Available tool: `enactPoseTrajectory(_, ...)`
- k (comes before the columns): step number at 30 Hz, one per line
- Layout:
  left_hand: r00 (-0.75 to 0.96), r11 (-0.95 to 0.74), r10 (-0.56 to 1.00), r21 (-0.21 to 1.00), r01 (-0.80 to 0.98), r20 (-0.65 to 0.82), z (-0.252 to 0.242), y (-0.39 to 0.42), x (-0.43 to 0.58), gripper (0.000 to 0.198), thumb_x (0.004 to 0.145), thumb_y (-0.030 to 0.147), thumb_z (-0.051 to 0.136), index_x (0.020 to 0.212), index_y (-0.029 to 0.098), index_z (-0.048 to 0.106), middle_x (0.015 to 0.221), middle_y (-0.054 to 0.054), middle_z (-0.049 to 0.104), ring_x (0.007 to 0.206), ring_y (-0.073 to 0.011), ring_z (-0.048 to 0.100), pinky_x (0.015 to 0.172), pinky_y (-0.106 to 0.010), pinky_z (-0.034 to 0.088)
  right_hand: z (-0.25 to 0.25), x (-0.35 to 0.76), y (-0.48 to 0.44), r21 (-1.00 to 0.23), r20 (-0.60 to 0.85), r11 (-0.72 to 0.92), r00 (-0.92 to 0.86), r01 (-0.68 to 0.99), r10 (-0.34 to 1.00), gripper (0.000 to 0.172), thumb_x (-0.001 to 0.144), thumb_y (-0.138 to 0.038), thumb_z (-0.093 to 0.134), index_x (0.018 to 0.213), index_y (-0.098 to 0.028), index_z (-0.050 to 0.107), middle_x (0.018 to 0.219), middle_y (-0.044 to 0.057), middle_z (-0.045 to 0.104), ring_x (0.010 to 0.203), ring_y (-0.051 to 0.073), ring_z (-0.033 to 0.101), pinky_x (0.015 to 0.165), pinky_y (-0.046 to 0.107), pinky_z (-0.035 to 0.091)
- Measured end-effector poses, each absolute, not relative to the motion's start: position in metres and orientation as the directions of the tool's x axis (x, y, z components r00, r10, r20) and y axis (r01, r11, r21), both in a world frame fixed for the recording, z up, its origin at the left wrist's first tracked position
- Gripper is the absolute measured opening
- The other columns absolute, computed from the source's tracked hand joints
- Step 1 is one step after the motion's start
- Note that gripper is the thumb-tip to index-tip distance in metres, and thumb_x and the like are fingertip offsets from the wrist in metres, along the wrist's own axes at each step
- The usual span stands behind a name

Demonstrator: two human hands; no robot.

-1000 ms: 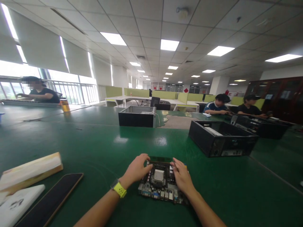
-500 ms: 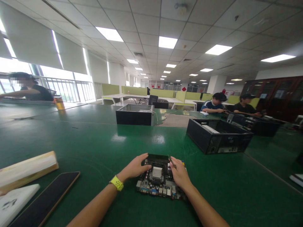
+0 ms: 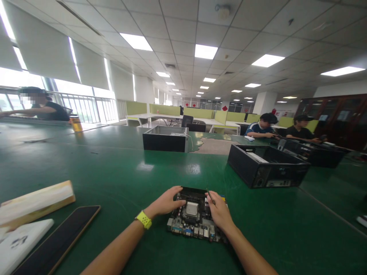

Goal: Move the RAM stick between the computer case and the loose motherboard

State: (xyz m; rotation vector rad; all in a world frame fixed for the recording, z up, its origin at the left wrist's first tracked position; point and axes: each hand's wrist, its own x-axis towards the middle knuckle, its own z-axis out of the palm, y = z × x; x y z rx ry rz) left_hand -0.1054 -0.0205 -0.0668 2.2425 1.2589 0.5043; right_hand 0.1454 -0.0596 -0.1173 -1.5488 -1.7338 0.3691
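A black motherboard (image 3: 195,223) with a silver processor in its middle lies on the green table (image 3: 114,172) just in front of me. My left hand (image 3: 166,203), with a yellow watch band on its wrist, rests on the board's far left corner, fingers curled over the edge. My right hand (image 3: 219,213) lies on the board's right side, fingers bent down onto it. A thin dark stick (image 3: 210,196) rises beside my right fingers; I cannot tell what it is or whether the hand pinches it.
Two open black computer cases stand beyond, one at centre (image 3: 165,139), one at right (image 3: 266,165). A wooden block (image 3: 37,200), a dark phone (image 3: 57,238) and a white box (image 3: 20,244) lie at lower left. Other people sit at the far left and far right.
Both hands stay on the motherboard. The thin stick by my right fingers shows since half a second ago. The view has shifted slightly.
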Motion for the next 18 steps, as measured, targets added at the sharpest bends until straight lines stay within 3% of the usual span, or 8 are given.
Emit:
enactPoseTrajectory(8, 0.501, -0.436, 0.861, 0.634, 0.638, 0.089, -0.0662, -0.0216, -0.1049, 0.077, 0.079, 0.052, 0.051, 0.142, 0.014, 0.029, 0.146, -0.013, 0.033, 0.132, -0.0264, 0.033, 0.110, -0.038, 0.027, -0.1156, 0.1442, -0.0621, -0.660, 0.316, 0.173, 0.060, 0.731, 0.947, 0.053, 0.088, -0.038, 0.034, 0.135, -0.016, 0.043, 0.136, 0.008, 0.047, 0.125, 0.020, 0.042, 0.105, 0.035, 0.031)
enactPoseTrajectory(18, 0.518, -0.473, 0.846, 0.623, 0.623, 0.123, -0.0706, -0.0183, -0.1040, 0.071, 0.076, 0.047, 0.056, 0.136, 0.012, 0.037, 0.142, -0.014, 0.039, 0.129, -0.0270, 0.037, 0.110, -0.039, 0.025, -0.1180, 0.1450, -0.0585, -0.617, 0.319, 0.186, 0.027, 0.764, 0.947, 0.053, 0.087, -0.038, 0.037, 0.136, -0.017, 0.044, 0.136, 0.008, 0.046, 0.124, 0.022, 0.043, 0.104, 0.035, 0.032)
